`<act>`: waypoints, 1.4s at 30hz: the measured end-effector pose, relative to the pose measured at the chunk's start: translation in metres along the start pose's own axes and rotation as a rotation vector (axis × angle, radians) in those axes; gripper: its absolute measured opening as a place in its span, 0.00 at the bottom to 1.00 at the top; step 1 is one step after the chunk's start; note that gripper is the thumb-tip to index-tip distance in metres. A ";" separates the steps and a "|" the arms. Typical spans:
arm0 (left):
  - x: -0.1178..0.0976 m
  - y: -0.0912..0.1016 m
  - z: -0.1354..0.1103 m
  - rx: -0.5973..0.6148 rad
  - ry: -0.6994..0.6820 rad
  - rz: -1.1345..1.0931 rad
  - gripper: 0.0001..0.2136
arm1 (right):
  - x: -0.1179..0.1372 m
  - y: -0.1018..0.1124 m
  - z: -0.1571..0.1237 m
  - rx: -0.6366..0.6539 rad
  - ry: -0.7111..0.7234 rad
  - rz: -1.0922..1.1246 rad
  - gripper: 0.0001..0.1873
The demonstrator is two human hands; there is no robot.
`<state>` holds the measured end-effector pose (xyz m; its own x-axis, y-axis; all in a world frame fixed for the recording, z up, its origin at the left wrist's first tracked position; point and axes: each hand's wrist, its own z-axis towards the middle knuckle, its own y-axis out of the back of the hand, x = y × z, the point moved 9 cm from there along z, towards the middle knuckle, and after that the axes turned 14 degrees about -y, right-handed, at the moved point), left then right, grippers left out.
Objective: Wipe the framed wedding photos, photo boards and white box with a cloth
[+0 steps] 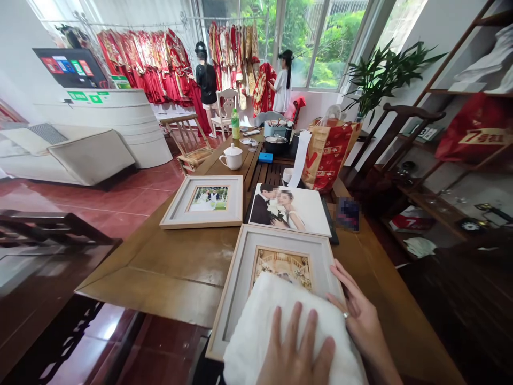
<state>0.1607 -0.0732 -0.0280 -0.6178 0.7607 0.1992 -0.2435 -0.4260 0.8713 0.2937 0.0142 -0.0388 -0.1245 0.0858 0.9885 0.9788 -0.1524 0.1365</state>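
A light wooden picture frame (240, 278) lies flat on the near end of the long wooden table (176, 267). A folded white towel (272, 315) rests on its glass. My left hand (294, 353) lies flat on the towel, fingers stretched out. Along the frame's right edge my right hand (358, 315) rests with fingers extended, a ring on one finger, touching both frame and towel.
A second framed photo (204, 202) and a large wedding print (288, 210) lie further up the table. Beyond them stand a white lidded cup (232, 156), a red bag (328, 155) and a green bottle (235, 124). Two people stand by racks of red garments (160, 64).
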 end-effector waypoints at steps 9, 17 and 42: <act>0.145 0.015 0.041 0.608 0.297 -0.131 0.43 | 0.016 -0.006 -0.005 -0.018 0.075 -0.214 0.22; 0.072 0.029 -0.022 0.563 0.024 -0.294 0.39 | 0.032 -0.018 -0.008 0.072 0.157 -0.386 0.22; 0.093 0.067 -0.049 0.544 0.149 -0.256 0.52 | 0.034 -0.023 -0.002 0.045 0.103 -0.331 0.20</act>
<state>0.0499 -0.0554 0.0270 -0.6977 0.7123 -0.0770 -0.0059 0.1017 0.9948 0.2670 0.0183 -0.0084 -0.4502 0.0229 0.8926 0.8884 -0.0888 0.4504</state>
